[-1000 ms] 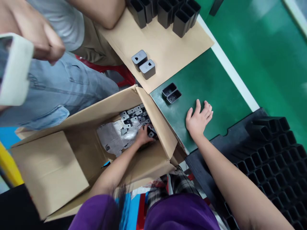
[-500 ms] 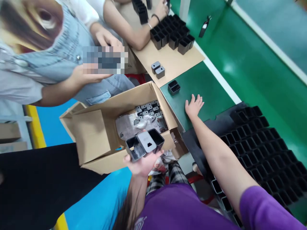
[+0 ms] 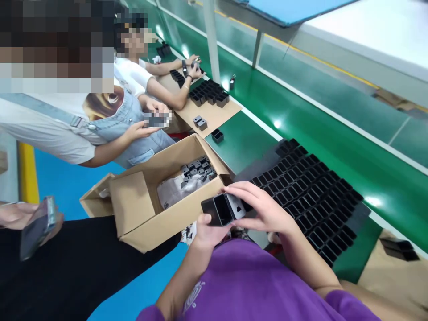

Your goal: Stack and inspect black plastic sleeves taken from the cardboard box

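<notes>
Close to my chest, my left hand (image 3: pixel 210 232) is wrapped round black rectangular cases (image 3: pixel 223 209), one with its open end facing up. Beside that opening sits a grey end face with a small dark slot (image 3: pixel 236 206). My right hand (image 3: pixel 262 205) has its fingers over the far side of the same group and grips it too. Part of the group is hidden behind my right fingers. Just left of my hands is an open cardboard box (image 3: pixel 167 223) with small grey parts (image 3: pixel 197 168) and crumpled plastic inside.
Rows of black cases (image 3: pixel 301 196) cover the green table at right. Two black cases (image 3: pixel 217 136) stand beyond the box, and two grey-topped ones (image 3: pixel 200 123) on a brown sheet (image 3: pixel 230 108). People sit at left; a hand holds a phone (image 3: pixel 38 229) at lower left.
My right hand has come back from the green table to the cases in my left hand. The cases have turned, and the view has tilted up and shows more of the room.
</notes>
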Available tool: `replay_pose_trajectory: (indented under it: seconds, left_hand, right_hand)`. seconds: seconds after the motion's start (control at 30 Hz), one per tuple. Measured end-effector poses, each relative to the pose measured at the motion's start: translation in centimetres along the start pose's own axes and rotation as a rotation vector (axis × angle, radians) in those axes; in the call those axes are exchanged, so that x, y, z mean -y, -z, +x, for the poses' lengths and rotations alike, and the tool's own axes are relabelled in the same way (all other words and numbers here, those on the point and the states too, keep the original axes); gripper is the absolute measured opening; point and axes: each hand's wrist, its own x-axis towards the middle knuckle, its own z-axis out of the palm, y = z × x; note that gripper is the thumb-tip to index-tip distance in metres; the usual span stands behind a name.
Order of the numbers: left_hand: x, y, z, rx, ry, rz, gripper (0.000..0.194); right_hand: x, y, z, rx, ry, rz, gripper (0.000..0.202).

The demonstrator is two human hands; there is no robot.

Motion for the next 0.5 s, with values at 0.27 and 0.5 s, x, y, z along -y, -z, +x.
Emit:
replay_pose_trajectory:
  seconds: [0.27,0.5]
  left_hand:
    - [1.3,-5.0,-1.0,-0.143,-0.102,0.034,0.064]
    - [1.0,-7.1,-1.2,-0.181,-0.254,0.026,0.062]
  right_hand:
    - [1.7,-1.7,-2.5,-0.344,0.043,-0.108,0.059]
    - [1.6,-5.0,-2.6,-0.691,0.172,-0.24,0.055]
